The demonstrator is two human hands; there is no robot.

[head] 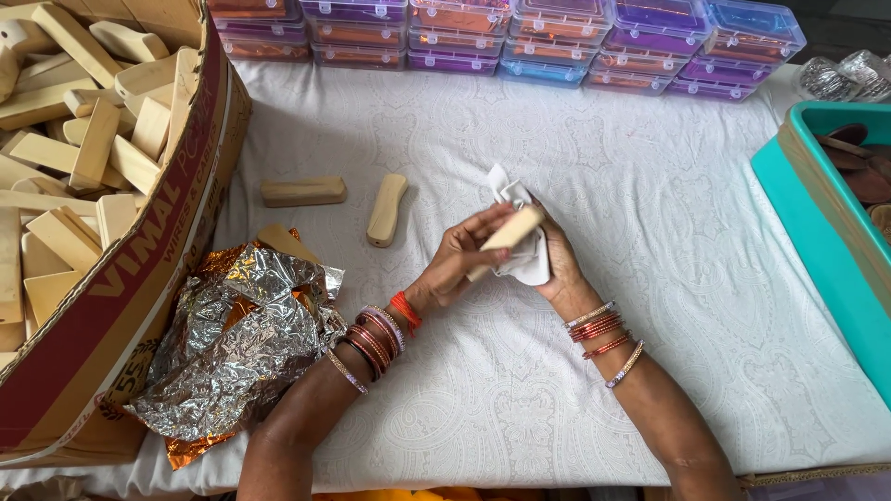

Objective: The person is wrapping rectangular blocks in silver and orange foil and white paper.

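Over the middle of the white patterned tablecloth (650, 232), my left hand (455, 263) grips a pale wooden block (510, 231) by its lower end. My right hand (555, 260) presses a white cloth (524, 250) around the same block, the cloth bunching up above the fingers. Both wrists wear several red and copper bangles. Two more wooden blocks lie on the table to the left: a longer one (303, 192) lying flat and a rounded one (386, 210) closer to my hands.
A cardboard box (176, 232) full of wooden blocks fills the left side. Crumpled silver foil (241, 343) lies in front of it. Stacked clear plastic boxes (520, 37) line the far edge. A teal tray (826, 195) with dark pieces stands at right.
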